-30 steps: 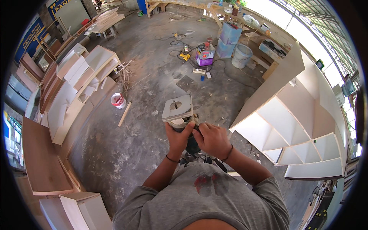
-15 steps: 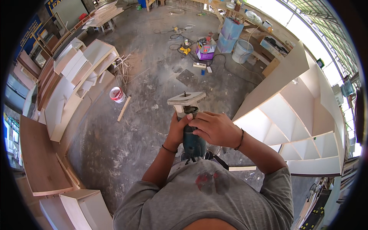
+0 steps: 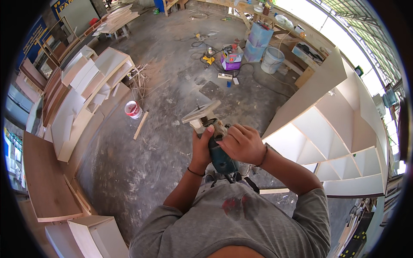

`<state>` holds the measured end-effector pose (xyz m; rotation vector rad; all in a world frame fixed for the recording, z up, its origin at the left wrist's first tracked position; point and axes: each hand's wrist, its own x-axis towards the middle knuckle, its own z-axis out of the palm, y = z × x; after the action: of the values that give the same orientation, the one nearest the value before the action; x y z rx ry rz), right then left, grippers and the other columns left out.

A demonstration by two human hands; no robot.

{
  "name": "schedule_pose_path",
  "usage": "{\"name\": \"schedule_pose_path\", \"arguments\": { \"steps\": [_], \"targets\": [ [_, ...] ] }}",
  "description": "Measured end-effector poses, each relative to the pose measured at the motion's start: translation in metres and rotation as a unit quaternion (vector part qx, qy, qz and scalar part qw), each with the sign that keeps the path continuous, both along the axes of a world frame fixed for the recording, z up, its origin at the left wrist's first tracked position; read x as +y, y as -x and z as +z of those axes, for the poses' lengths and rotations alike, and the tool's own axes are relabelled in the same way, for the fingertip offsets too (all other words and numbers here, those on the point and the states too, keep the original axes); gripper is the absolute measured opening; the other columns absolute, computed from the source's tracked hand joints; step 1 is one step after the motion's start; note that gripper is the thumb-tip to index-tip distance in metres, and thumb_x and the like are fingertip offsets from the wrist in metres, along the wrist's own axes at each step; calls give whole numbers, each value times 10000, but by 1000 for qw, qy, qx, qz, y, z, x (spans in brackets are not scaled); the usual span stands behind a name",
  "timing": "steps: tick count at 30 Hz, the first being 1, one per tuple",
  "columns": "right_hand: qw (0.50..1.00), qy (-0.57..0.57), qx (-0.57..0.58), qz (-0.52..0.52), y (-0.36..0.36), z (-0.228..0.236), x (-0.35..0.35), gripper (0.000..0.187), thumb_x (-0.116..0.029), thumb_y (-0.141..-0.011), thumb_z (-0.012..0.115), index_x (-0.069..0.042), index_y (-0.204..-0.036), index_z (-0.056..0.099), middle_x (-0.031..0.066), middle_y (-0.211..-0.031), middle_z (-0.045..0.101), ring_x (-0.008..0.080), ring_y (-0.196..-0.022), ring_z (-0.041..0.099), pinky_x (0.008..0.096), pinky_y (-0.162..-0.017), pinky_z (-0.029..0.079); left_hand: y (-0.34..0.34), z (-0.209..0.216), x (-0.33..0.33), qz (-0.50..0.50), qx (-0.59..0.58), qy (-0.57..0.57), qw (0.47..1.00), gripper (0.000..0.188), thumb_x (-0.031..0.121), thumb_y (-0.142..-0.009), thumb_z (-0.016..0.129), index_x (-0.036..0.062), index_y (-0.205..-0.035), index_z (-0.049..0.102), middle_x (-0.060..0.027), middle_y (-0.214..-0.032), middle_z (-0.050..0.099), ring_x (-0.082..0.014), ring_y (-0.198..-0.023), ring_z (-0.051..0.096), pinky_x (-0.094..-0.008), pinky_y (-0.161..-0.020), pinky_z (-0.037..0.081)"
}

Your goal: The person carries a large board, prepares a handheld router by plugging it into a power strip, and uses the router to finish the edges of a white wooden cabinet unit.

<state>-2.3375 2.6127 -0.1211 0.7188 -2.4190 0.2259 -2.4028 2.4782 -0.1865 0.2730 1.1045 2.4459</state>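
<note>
A trim router with a teal body (image 3: 223, 161) is held in front of my torso, tilted, its base end up. The flat, dusty base plate (image 3: 203, 111) faces away from me, with a thin bit poking out beyond it. My left hand (image 3: 201, 148) wraps round the router's side, thumb up near the collar. My right hand (image 3: 244, 143) has its fingers curled against the other side of the collar. What its fingertips pinch there is hidden. The cord end of the router points down toward my shirt.
A white cabinet with compartments (image 3: 340, 129) stands at the right; another cabinet unit (image 3: 71, 124) lies at the left. On the floor are a paint bucket (image 3: 133, 110), a wood strip (image 3: 140, 125), a purple box (image 3: 231, 65), cords, and a large pail (image 3: 272, 59).
The router has tilted, its base plate dropping toward the left and its lower end swinging right. Both hands have shifted with it, and the right hand's fingers have curled in more.
</note>
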Motion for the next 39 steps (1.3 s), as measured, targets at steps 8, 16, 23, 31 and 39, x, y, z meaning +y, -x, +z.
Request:
{"name": "schedule_pose_path", "arguments": {
  "steps": [8, 16, 23, 31, 39],
  "targets": [
    [998, 20, 57, -26, 2, 15, -3, 215, -185, -717, 685, -118, -674, 485, 6, -681, 468, 156, -564, 516, 298, -488, 431, -8, 0, 3, 134, 40, 28, 990, 462, 175, -831, 657, 5, -1203, 441, -103, -1070, 578, -171, -920, 590, -296, -793, 494],
    [995, -45, 17, -90, 4, -2, 8, 161, -201, -748, 634, -126, -690, 504, 7, -647, 516, 166, -552, 561, 304, -486, 449, -14, 8, 10, 216, 170, 179, 945, 520, 151, -807, 707, 11, -1224, 429, -97, -1114, 563, -164, -966, 575, -293, -829, 479],
    [981, 130, -141, 16, -10, 31, -15, 187, -212, -797, 614, -97, -946, 616, 37, -669, 579, 276, -688, 630, 382, -577, 496, 16, -12, -26, -71, 23, 17, 997, 551, 347, -846, 643, -1, -1231, 459, -103, -1096, 594, -182, -966, 596, -308, -828, 491],
    [946, -13, -320, 43, -8, 51, 0, 236, -265, -812, 617, -143, -1013, 603, 71, -804, 614, 274, -799, 625, 405, -641, 492, 10, -24, -23, -183, 16, 21, 983, 737, 584, -848, 539, 0, -1284, 429, -125, -1188, 560, -206, -1040, 583, -332, -871, 485],
    [964, -24, -263, 24, -18, 23, -11, 231, -263, -845, 574, -129, -1033, 558, 35, -862, 589, 224, -868, 616, 382, -636, 498, 1, -29, -25, -186, -32, 3, 982, 637, 526, -892, 508, 4, -1253, 459, -121, -1136, 590, -199, -982, 610, -331, -827, 511]
  ]
}}
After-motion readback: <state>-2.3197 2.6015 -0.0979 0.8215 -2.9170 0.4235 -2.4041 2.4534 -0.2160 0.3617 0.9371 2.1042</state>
